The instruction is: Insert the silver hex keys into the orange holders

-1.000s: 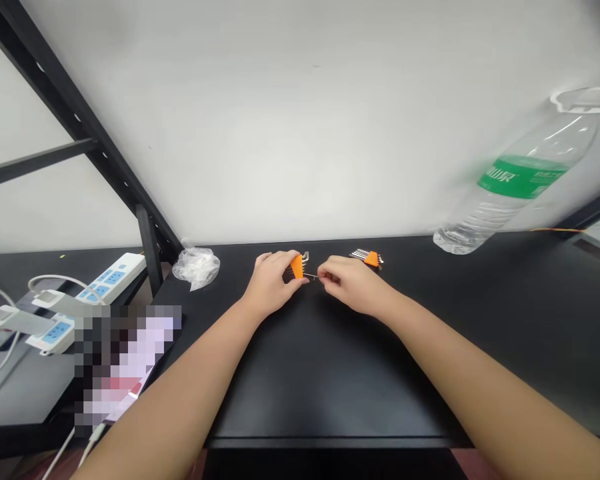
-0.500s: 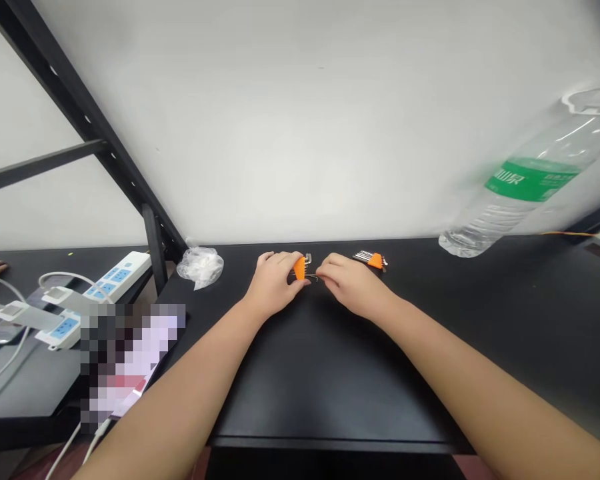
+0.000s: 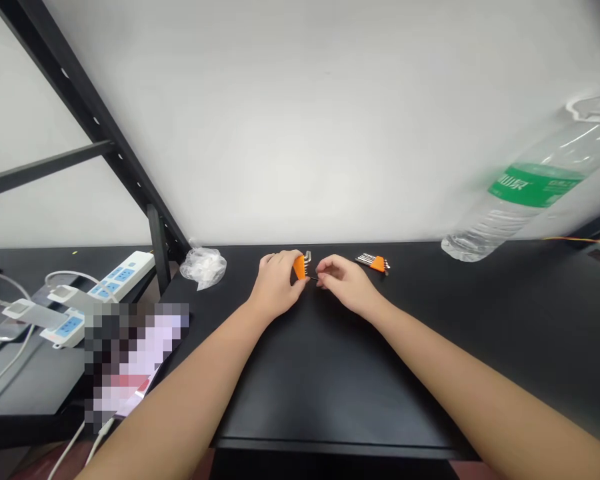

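My left hand (image 3: pixel 276 283) is closed around an orange hex key holder (image 3: pixel 299 267), resting low over the black table. Short bent ends of several silver hex keys (image 3: pixel 307 259) stick out on the holder's right side. Just to the right, my right hand (image 3: pixel 347 283) pinches a thin dark hex key (image 3: pixel 314 278), its end close to the holder and my left thumb. Whether that end touches the holder, I cannot tell. A second orange holder (image 3: pixel 378 264), filled with several hex keys, lies on the table beyond my right hand.
A crumpled clear plastic bag (image 3: pixel 203 268) lies near the wall. At right stands a large water bottle (image 3: pixel 535 185) with a green label. A white power strip (image 3: pixel 125 275) with plugs, cables and a blurred-out phone-like screen (image 3: pixel 153 353) are at left, beside a black metal frame (image 3: pixel 105 137).
My right fingers have shifted slightly and opened into a looser pinch on the hex key. Another person's hand at the far left edge has gone from view. The view has shifted slightly.
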`<control>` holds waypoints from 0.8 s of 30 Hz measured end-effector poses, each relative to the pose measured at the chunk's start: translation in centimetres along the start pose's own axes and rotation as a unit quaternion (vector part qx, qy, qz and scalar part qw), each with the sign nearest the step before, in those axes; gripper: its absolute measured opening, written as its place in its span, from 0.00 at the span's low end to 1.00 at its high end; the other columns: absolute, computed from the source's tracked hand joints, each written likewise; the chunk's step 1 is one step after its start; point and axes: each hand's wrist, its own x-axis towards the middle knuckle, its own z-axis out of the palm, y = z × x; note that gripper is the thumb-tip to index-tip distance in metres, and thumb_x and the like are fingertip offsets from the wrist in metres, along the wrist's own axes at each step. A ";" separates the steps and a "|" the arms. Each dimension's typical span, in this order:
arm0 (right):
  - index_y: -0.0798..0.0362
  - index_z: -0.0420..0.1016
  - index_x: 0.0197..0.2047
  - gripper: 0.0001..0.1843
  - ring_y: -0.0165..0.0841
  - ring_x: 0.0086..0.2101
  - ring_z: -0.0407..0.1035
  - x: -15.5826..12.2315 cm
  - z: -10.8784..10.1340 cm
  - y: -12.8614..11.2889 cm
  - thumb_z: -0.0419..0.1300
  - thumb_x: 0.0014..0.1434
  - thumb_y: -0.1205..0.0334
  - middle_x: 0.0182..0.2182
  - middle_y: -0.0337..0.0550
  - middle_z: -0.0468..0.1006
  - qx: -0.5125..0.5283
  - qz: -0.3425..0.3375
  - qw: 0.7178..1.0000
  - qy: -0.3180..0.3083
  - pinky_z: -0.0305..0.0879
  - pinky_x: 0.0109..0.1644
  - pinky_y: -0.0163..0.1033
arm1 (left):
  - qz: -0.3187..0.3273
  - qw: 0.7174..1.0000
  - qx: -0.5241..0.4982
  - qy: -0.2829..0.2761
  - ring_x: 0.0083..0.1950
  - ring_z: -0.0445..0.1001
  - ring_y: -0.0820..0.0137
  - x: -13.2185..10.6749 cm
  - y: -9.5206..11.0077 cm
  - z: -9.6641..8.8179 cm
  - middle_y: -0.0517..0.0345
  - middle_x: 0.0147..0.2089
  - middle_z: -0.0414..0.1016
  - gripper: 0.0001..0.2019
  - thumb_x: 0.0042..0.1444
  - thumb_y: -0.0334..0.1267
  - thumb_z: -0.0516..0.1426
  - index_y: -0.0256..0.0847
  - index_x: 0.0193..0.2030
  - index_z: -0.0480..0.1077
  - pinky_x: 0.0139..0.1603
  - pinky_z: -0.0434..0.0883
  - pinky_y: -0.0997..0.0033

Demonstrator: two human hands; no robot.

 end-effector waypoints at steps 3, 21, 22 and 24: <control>0.49 0.78 0.46 0.08 0.39 0.41 0.73 0.4 -0.6 0.7 0.61 0.64 0.61 0.45 0.47 0.75 -0.206 -0.054 0.977 -0.016 0.72 0.49 0.49 | -0.012 1.000 -0.016 0.006 0.55 0.76 0.59 0.0 -0.1 0.1 0.53 0.54 0.78 0.20 0.60 0.38 0.62 0.44 0.58 0.66 0.67 0.64 0.49; 0.49 0.67 0.30 0.07 0.31 0.26 0.66 -0.9 -2.7 -3.9 0.57 0.56 0.71 0.26 0.36 0.74 -0.288 -0.041 0.946 -0.142 0.58 0.31 0.37 | -0.008 0.999 -0.045 -0.024 0.59 0.76 0.59 0.1 0.1 -0.1 0.53 0.57 0.78 0.22 0.58 0.44 0.66 0.45 0.58 0.69 0.73 0.58 0.46; 0.49 0.66 0.31 0.07 0.31 0.27 0.66 -0.8 -2.6 -4.1 0.57 0.56 0.71 0.27 0.36 0.74 -0.286 -0.057 0.947 -0.137 0.58 0.32 0.37 | -0.006 0.999 -0.046 -0.023 0.59 0.75 0.59 0.0 0.1 0.0 0.53 0.57 0.78 0.22 0.58 0.44 0.66 0.45 0.58 0.69 0.73 0.58 0.46; 0.50 0.66 0.31 0.07 0.32 0.28 0.65 -0.7 -2.5 -4.2 0.56 0.57 0.72 0.28 0.37 0.74 -0.289 -0.077 0.946 -0.124 0.58 0.33 0.37 | -0.003 0.999 -0.047 -0.024 0.59 0.75 0.59 0.0 0.1 0.0 0.53 0.58 0.78 0.23 0.58 0.44 0.66 0.45 0.58 0.69 0.73 0.58 0.46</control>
